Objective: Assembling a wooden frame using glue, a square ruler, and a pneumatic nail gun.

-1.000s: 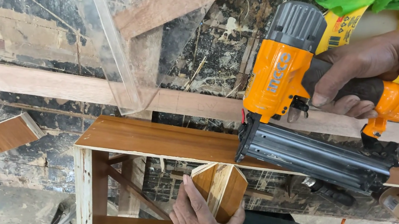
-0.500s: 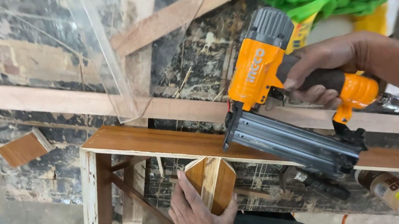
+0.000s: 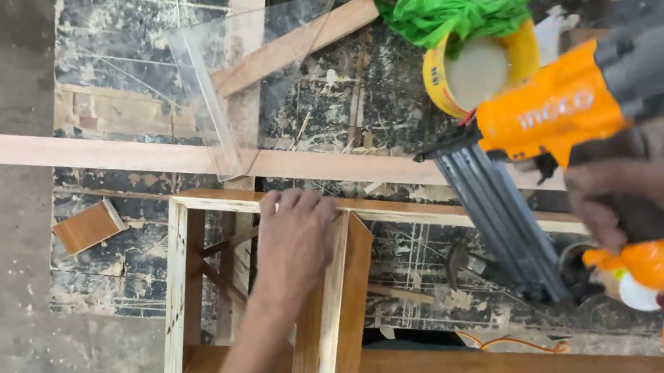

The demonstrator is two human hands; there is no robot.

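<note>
Two hands work in the head view: the left hand [image 3: 294, 241] lies flat, palm down, fingers spread over the top end of the upright divider board [image 3: 338, 305] in the frame's lower middle, inside the open wooden frame [image 3: 181, 299]. That board's long axis runs from the frame's far rail toward the near one. The right hand [image 3: 662, 196], at right, is clenched around the grip of the orange nail gun [image 3: 568, 109], lifted well apart from the board, its magazine angling down-left.

Left hand [image 3: 294, 241] lies palm down, fingers [image 3: 299, 203] bent forward; right hand [image 3: 661, 192] is clenched in a fist-like grip, forearm reaching in from the right.
</note>
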